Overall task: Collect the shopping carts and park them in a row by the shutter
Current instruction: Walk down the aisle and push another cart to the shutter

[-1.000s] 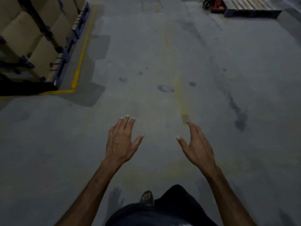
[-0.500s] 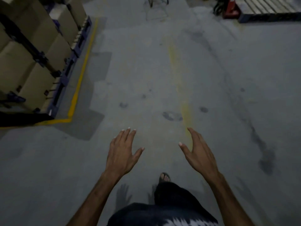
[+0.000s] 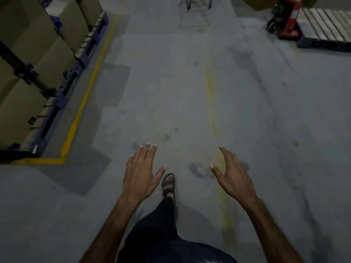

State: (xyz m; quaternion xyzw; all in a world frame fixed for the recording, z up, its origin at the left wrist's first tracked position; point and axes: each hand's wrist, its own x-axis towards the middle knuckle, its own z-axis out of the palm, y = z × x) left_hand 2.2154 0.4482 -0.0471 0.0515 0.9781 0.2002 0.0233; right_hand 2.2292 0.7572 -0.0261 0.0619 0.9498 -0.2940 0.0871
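A: Hands?
B: Left hand [image 3: 141,172] and right hand [image 3: 230,178] both out front, fingers spread, each grip empty, touching nothing.
A: Cart?
B: One shopping cart [image 3: 198,4] well ahead of both hands, at the top edge. Only the lower frame and wheels show; handle is cut off.
A: How will it handle?
B: Guessing a stiff wire frame, light enough to roll, castors may wander on this concrete floor [image 3: 171,82]. Take the push bar with both hands, spaced apart, steer from there.
A: Hazards?
B: Boxed pallet rack [image 3: 34,73] off to the left of the left hand, red pallet jack [image 3: 286,19] with pallet [image 3: 326,27] far right. Shutter not visible.
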